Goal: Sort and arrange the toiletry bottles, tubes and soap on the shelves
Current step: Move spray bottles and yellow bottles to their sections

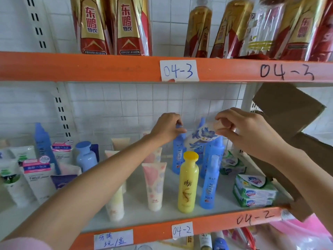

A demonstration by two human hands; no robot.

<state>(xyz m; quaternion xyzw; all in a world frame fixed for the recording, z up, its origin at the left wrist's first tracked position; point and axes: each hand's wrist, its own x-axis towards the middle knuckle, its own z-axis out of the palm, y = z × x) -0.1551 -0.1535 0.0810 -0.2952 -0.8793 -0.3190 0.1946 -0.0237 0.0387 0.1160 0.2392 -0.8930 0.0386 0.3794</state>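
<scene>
Fingers of the left hand (167, 127) curl round the cap of a tall blue bottle (178, 152) at the back of shelf 04-2 (225, 225), while the right hand (241, 130) pinches one end of a soap bar in a white wrapper printed with blue flowers (202, 136), holding it tilted in the air at frame centre, above the blue bottles and apart from the shelf board. Nearest the front edge, lower centre, stand a yellow shampoo bottle (187, 184) and a smaller blue bottle (210, 184) just beside it; to their left are a pink-flowered tube (155, 184) on its cap and a pale yellow tube (115, 204). A stack of green-and-white soap packs (254, 192) sits at lower right, near a brown cardboard box (288, 112). White tubes and pink-labelled boxes (37, 166) crowd the lower left. Farther back stand more blue bottles against the white tiled wall, and gold-and-red drink bottles (91, 26) fill the shelf above. The wrapped soap looks light and rigid, but its glossy wrapper is probably slippery, so a hold across its flat faces seems safer than an end pinch. The tall bottles look top-heavy and likely to topple if nudged; gripping one round the body would probably steady it better than holding the cap.
</scene>
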